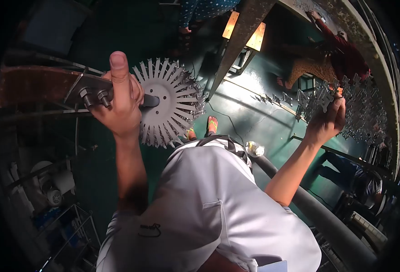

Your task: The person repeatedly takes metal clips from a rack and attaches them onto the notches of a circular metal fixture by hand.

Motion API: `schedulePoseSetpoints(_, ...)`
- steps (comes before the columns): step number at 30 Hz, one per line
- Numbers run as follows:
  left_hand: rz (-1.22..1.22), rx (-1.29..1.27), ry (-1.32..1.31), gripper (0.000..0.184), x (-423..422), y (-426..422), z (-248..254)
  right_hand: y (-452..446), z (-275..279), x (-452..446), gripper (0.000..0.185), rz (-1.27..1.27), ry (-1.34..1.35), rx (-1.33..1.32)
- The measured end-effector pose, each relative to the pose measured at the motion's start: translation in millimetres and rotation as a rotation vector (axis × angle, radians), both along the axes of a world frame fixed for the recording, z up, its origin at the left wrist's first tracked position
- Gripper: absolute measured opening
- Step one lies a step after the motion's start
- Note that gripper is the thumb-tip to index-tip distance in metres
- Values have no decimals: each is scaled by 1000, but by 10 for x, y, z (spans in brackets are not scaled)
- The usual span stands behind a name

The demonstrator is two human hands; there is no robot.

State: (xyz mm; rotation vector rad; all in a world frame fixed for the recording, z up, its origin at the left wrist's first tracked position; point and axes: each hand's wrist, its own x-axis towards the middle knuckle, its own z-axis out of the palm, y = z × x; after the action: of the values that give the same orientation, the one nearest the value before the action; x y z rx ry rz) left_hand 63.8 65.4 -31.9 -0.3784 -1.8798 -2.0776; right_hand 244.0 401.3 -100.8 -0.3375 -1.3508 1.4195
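Observation:
My left hand (pixel 123 97) is closed around the metal shaft beside a bolted bracket (pixel 91 90), its thumb pointing up. Mounted on that shaft is a round grey disc (pixel 161 100) with many flat metal blades fanned around its rim. At the right, my right hand (pixel 330 120) is raised with fingers pinched on a small flat metal piece (pixel 323 100) of jagged outline. Right behind it hangs a dense cluster of similar shiny metal pieces (pixel 365 111), so where the held piece ends is hard to make out.
A rusty-brown bar (pixel 36 86) extends left from the bracket. A grey beam (pixel 220 59) and a curved frame (pixel 376 50) stand ahead and right. Other people are nearby: a dotted sleeve (pixel 204 10), a dark red sleeve (pixel 345 52). A wooden bench (pixel 255 38) stands beyond; a thick pipe (pixel 317 211) runs lower right.

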Motion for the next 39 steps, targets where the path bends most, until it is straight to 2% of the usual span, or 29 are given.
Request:
schedulePoseSetpoints(3,7,-25,33,58,21,18,30,-288,-169,85,16,211,-20,-81)
schedulePoseSetpoints(4,14,-29,36,58,26,20,33,-331,-242,86,15,256,-45,-12)
schedulePoseSetpoints(6,26,-37,46,59,23,25,41,-495,-349,141,17,293,-96,-86)
schedulePoseSetpoints(8,35,-31,55,59,26,40,48,-662,-403,92,22,331,-176,-22)
schedulePoseSetpoints(12,47,-23,71,58,35,57,66,-1008,-499,32,23,483,-320,-54)
schedulePoseSetpoints(20,28,31,76,58,95,122,127,-1525,-698,-239,22,899,-439,-80)
schedulePoseSetpoints(24,22,57,63,59,87,125,119,-1663,-853,-351,17,910,-499,149)
schedulePoseSetpoints(34,-3,55,60,60,85,113,116,-1828,-729,-418,14,891,-560,307)
schedulePoseSetpoints(39,-10,60,56,59,86,95,100,-1890,-670,-406,10,748,-543,447)
